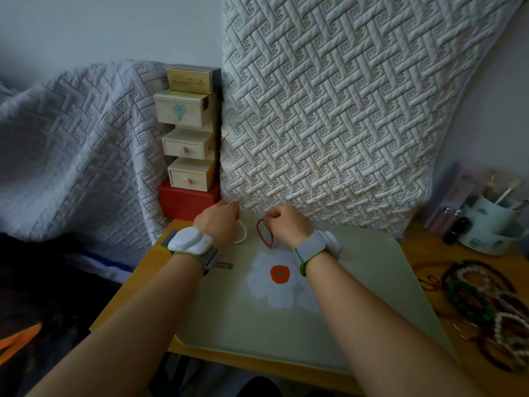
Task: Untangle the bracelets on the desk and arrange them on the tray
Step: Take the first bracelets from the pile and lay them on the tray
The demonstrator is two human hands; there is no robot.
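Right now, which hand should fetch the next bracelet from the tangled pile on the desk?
Right. The tangled bead pile lies right of the green tray, on the right hand's side, though it holds the red bracelet.

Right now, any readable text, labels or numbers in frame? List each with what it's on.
None can be read.
Gold box atop the drawer stack: printed lines, too blurred.
Small grey label on the tray: too small.
Wooden box: a blue diamond drawing, no words.
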